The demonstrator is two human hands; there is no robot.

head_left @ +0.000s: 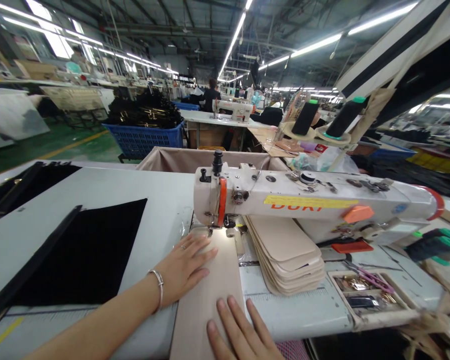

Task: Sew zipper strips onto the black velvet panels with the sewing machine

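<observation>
the beige panel (223, 275) lies on the white table (165, 187), its far end below the sewing machine (315, 197). the left hand (183, 267) and the right hand (243, 335) rest flat on it, apart from each other. beige pieces (285, 250) are stacked nearby.

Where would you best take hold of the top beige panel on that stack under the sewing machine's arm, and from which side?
Probably grip the top panel by its rounded near end, coming from the person's side and pinching above and below. That end juts out from under the machine arm, which hides the far end. The stack looks slightly fanned, so edges should separate easily.
</observation>
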